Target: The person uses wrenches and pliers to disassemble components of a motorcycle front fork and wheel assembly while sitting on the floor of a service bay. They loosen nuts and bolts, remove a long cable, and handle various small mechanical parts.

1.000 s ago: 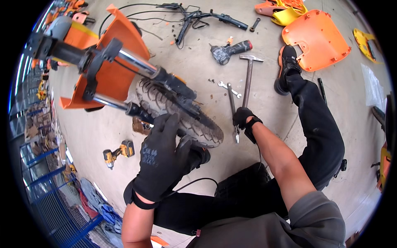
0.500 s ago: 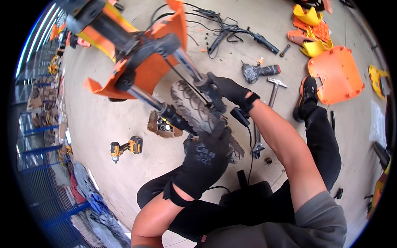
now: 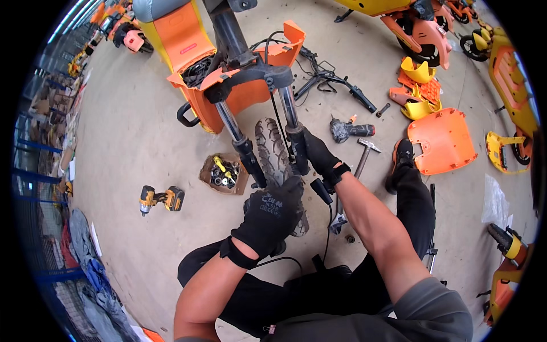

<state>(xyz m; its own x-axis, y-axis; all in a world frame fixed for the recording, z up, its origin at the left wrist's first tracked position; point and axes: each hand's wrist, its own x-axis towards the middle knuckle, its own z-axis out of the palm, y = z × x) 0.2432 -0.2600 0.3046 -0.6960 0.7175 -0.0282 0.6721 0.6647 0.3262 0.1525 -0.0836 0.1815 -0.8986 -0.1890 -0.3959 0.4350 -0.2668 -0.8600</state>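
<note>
An orange and yellow scooter stands before me, its front fork (image 3: 245, 155) coming down on both sides of a knobby front wheel (image 3: 272, 149). My left hand (image 3: 270, 215), in a black glove, is closed over the near part of the tyre, below the fork's left leg; its fingertips are partly hidden. Along the outer side of the fork's right leg, my right hand (image 3: 320, 153), also gloved, wraps round the lower end, with its fingers mostly out of sight. A black strap with a small dark device (image 3: 321, 190) hangs by the right wrist.
On the floor lie a yellow cordless driver (image 3: 161, 199), a cardboard box of small parts (image 3: 223, 174), a grey drill (image 3: 350, 130), a hammer (image 3: 364, 155), an adjustable wrench (image 3: 338, 221), a handlebar with cables (image 3: 333, 80) and an orange panel (image 3: 442, 141). Other scooters (image 3: 504, 74) stand at the right.
My view has tilted up and shifted, so more of the scooter and the far floor shows. The fork looks more upright in the picture. Both hands stay at the wheel and the fork.
</note>
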